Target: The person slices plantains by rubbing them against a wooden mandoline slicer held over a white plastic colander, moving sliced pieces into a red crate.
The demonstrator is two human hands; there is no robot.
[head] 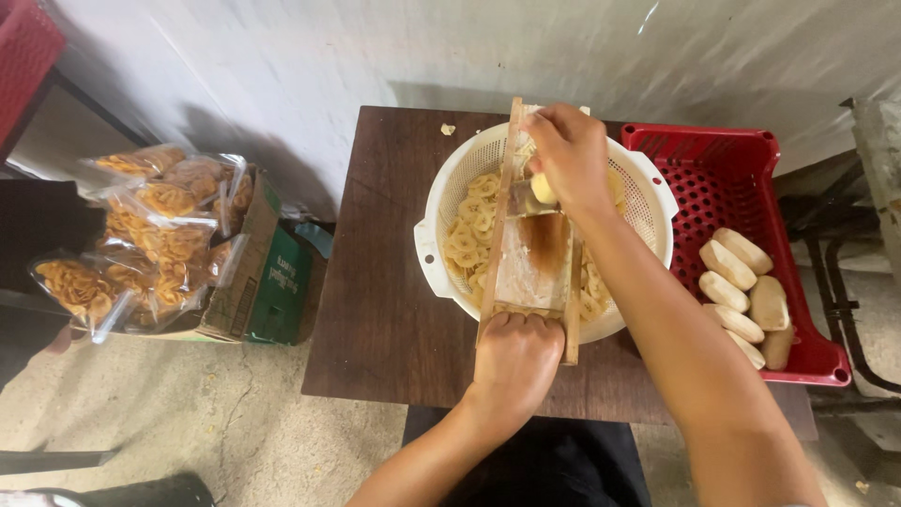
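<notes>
A dark wooden table [375, 310] carries the whole setup, low enough that both arms work from above. On it, under both hands, sits a white colander [648, 178], placed there so it catches what falls: pale slices [466, 235] lie heaped inside it, left of and beneath the grip. Just right of the colander a red crate [723, 160] holds peeled plantains [741, 286], within easy reach of the right arm. A wooden slicer [530, 263] bridges the colander rim to rim, its long rails running away from the person so a stroke goes lengthwise over the blade. The left hand [514, 361] is clamped over the slicer's near end, pressing it down, probably to stop it sliding. The right hand [568, 155] is at the far end, fingers curled around a short plantain stub [542, 188], which is held against the board just ahead of the palm. Well off to the left of both hands, bagged fried chips [155, 239] are piled on a cardboard box [253, 272] on the floor.
</notes>
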